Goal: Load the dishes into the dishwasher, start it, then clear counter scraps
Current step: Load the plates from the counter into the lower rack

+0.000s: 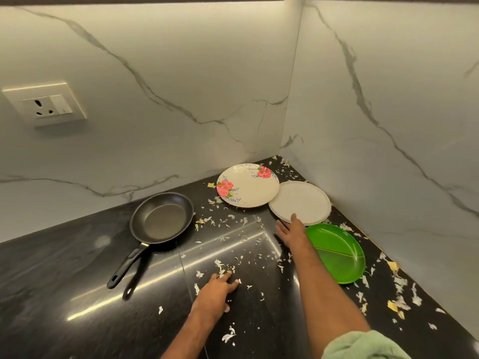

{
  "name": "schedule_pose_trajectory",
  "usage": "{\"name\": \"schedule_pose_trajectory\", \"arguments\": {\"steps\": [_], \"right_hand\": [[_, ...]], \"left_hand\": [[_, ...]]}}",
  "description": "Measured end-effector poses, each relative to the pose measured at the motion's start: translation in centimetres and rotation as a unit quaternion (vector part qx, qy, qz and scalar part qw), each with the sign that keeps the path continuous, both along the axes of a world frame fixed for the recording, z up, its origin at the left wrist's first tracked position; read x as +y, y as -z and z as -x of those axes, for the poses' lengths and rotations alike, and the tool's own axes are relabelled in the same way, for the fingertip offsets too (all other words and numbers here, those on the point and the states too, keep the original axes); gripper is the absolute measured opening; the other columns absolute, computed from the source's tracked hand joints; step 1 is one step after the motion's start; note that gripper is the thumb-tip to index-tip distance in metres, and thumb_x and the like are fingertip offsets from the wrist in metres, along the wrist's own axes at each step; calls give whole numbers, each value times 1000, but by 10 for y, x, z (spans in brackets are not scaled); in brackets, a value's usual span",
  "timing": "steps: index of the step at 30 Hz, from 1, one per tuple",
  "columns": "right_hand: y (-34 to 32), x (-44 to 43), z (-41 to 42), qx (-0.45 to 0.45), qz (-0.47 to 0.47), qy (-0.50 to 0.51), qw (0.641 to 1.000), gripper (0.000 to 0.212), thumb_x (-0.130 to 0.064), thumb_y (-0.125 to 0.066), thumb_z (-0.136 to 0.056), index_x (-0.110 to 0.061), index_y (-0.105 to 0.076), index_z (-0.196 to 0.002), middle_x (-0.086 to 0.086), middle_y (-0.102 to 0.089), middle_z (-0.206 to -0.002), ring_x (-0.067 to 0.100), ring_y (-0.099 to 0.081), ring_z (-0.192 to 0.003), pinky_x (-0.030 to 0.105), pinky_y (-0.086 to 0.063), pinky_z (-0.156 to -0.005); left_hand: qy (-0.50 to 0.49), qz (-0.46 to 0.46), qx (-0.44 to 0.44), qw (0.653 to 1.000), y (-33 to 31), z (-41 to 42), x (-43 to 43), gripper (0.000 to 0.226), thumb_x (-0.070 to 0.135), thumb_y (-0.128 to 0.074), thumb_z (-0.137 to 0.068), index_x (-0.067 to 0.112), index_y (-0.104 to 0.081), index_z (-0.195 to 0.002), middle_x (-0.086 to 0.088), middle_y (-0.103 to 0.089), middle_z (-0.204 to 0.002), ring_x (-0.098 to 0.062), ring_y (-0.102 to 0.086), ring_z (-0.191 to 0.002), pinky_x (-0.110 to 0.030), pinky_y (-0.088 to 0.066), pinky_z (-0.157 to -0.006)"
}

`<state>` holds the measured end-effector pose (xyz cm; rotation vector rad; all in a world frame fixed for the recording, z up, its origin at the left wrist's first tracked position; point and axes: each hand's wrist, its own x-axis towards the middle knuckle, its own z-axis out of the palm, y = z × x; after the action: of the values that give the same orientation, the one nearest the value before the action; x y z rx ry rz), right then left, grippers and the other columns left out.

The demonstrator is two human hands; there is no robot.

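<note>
Left hand [217, 288], fingers loosely extended, rests on the black counter [77, 268] among scraps [223, 268]. Right hand [291, 229], fingers straight, touches the near rim of the white plate [300, 200], beside the green plate [337, 252]; the floral plate [248, 185] lies beyond.

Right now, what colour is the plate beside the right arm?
The divided plate is green; head view.

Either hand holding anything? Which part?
Nothing held. Right hand open, fingertips at the near rim of the white plate; left hand rests among the scraps.
</note>
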<state>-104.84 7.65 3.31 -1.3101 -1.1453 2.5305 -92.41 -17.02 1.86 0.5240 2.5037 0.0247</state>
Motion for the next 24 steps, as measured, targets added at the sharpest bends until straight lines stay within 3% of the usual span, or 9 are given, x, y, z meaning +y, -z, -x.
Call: {"name": "schedule_pose_trajectory", "arguments": {"steps": [2, 4, 6, 9, 12, 17, 20, 22, 24], "right_hand": [[0, 0, 2, -16, -6, 22, 1000, 40, -29, -50, -104, -5, -45, -136, 17, -64, -116, 33, -66, -105, 39, -57, -79], [-3, -3, 6, -37, -38, 33, 998, 26, -18, -54, -101, -4, -49, -123, 13, -62, -89, 29, -69, -78, 31, -59, -55], [-10, -11, 7, -40, -65, 55, 996, 19, -8, -52, -98, -3, -50, -116, 11, -61, -84, 29, -68, -69, 27, -55, -42], [-14, -19, 6, -29, -132, 107, 985, 30, -10, -49, -94, -7, -52, -124, 13, -61, -105, 38, -69, -86, 42, -62, -64], [-2, -17, 6, -52, -236, 121, 963, 44, -21, -49, -85, -6, -54, -126, 17, -64, -117, 40, -64, -102, 55, -58, -80], [-41, -34, -43, 13, -239, 139, 961, 39, -8, -46, -96, -4, -51, -134, 2, -54, -113, 23, -59, -83, 48, -61, -70], [-51, -46, -80, 58, -232, 141, 961, 41, -5, -46, -96, -6, -48, -137, 4, -55, -121, 26, -60, -98, 42, -61, -70], [-54, -51, -104, 73, -200, 147, 966, 39, -4, -46, -96, -8, -50, -135, 5, -56, -122, 28, -60, -104, 40, -61, -69], [-57, -57, -133, 95, -146, 158, 972, 38, -3, -45, -95, -14, -53, -130, 6, -60, -117, 29, -64, -100, 38, -61, -66]], "left_hand": [[-7, 0, -10, 1000, -2, 2, 0, 83, 3, -62, -90, 34, -22, -156, 5, -6, -166, -32, -10, -151, -44, -23, -120], [-7, 3, -18, 1000, -3, 2, 0, 84, 2, -62, -91, 35, -22, -156, 5, -6, -166, -32, -8, -151, -45, -23, -121], [-9, 2, -15, 1000, -4, 2, -1, 84, 3, -63, -91, 36, -22, -156, 6, -7, -166, -31, -9, -151, -46, -23, -121], [-12, 6, -15, 1000, -4, 1, -1, 83, 6, -64, -91, 36, -22, -155, 6, -7, -166, -31, -9, -151, -47, -23, -121], [-9, 7, -17, 1000, -5, 2, -1, 82, 7, -64, -91, 36, -22, -155, 7, -7, -166, -31, -9, -151, -46, -23, -121], [7, -2, -4, 1000, -8, 3, -3, 81, 10, -66, -90, 34, -23, -155, 6, -11, -165, -28, -18, -149, -44, -25, -119], [6, -32, 11, 999, -11, 2, -8, 79, 16, -69, -88, 28, -28, -155, 6, -18, -164, -24, -28, -146, -41, -28, -118], [-21, -76, 37, 996, -9, -3, -11, 64, 16, -67, -90, 23, -42, -149, 7, -34, -158, -20, -38, -141, -39, -32, -116], [-65, -151, 87, 982, -7, -9, -17, 34, 15, -62, -93, 21, -62, -126, 5, -59, -134, -20, -55, -125, -37, -43, -105]]}}
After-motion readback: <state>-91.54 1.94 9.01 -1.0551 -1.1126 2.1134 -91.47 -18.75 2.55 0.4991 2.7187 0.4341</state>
